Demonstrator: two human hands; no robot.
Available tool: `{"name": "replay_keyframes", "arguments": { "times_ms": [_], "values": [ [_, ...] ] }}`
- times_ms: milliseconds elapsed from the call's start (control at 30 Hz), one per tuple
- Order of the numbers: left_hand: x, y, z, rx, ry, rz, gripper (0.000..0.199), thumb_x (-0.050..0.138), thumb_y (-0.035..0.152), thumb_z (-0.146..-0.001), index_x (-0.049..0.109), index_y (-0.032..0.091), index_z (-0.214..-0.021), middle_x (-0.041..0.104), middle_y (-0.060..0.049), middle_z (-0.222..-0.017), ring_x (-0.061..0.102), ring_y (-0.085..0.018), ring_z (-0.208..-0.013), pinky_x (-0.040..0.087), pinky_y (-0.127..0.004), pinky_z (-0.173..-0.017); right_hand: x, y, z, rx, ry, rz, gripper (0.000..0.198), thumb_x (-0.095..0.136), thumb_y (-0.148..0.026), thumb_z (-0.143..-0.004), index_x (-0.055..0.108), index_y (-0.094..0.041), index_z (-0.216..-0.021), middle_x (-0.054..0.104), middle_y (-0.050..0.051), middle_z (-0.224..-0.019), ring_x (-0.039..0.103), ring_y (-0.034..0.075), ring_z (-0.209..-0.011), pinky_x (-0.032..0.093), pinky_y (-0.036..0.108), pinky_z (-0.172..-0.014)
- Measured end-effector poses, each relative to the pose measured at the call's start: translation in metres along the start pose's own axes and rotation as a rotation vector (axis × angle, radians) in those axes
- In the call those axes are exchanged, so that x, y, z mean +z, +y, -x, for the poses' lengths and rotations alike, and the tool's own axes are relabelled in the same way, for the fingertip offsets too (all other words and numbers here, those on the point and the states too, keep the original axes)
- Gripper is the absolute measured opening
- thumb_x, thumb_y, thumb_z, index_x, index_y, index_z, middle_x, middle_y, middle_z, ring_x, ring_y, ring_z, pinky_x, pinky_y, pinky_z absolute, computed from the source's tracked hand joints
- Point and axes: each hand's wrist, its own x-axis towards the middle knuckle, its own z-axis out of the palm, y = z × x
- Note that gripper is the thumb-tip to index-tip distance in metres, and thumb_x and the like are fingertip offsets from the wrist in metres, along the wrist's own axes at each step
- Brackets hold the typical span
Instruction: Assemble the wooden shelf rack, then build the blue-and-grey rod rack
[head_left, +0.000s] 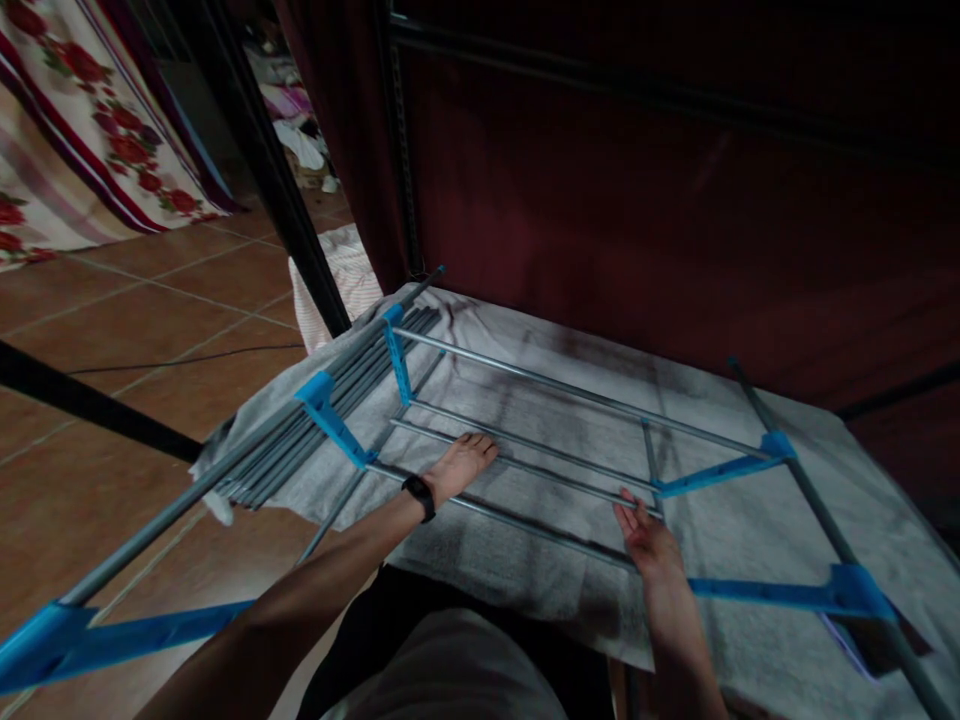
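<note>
Lying flat on a grey cloth, a rack shelf of grey metal rods with blue plastic corner connectors. Left hand, black wristband, rests open, palm down, across the near rods. Right hand rests open, fingers spread, on the nearest rod beside a blue connector arm. Spare rods bundled at left. Tiled floor beyond.

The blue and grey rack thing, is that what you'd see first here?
Yes. The grey metal rack with bright blue joints fills the middle, lying on a pale grey cloth. Both hands rest on its rods: the left hand, with a black wristband, and the right hand. A flowery cloth hangs top left.
</note>
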Motion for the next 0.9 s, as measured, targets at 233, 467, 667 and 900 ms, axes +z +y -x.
{"name": "replay_keyframes", "arguments": {
  "times_ms": [233,467,667,900],
  "values": [
    [0.002,-0.003,0.001,-0.016,0.021,0.053,0.037,0.040,0.003,-0.091,0.058,0.021,-0.117,0.061,-0.006,-0.116,0.056,-0.019,-0.108,0.041,-0.036,-0.098,0.008,-0.002,0.007,0.046,0.098,0.001,0.017,0.076,-0.028,-0.069,0.064,-0.023,-0.080,0.072,0.003,-0.096,0.068,0.019,-0.100,0.059,0.038,-0.089],
    [0.007,-0.005,0.000,-0.047,0.024,0.078,0.039,0.039,0.002,-0.090,0.059,0.022,-0.118,0.061,-0.006,-0.114,0.057,-0.019,-0.107,0.042,-0.037,-0.099,0.008,-0.001,0.006,0.045,0.108,-0.013,0.013,0.075,-0.027,-0.070,0.065,-0.024,-0.077,0.073,0.004,-0.094,0.069,0.019,-0.097,0.060,0.036,-0.085],
    [0.009,-0.006,-0.001,-0.045,0.037,0.090,0.037,0.038,0.004,-0.091,0.060,0.022,-0.115,0.061,-0.006,-0.111,0.057,-0.020,-0.104,0.043,-0.037,-0.098,0.011,-0.005,0.008,0.085,0.119,-0.018,0.008,0.071,-0.024,-0.073,0.066,-0.023,-0.079,0.074,0.006,-0.096,0.068,0.020,-0.101,0.060,0.036,-0.086],
    [0.007,-0.005,0.000,-0.046,0.028,0.093,0.036,0.038,0.007,-0.093,0.060,0.022,-0.116,0.062,-0.006,-0.109,0.056,-0.020,-0.103,0.043,-0.036,-0.097,0.009,-0.004,0.006,0.093,0.127,-0.020,0.008,0.070,-0.024,-0.073,0.067,-0.023,-0.081,0.074,0.006,-0.100,0.068,0.018,-0.101,0.060,0.033,-0.084]
  ]
}}
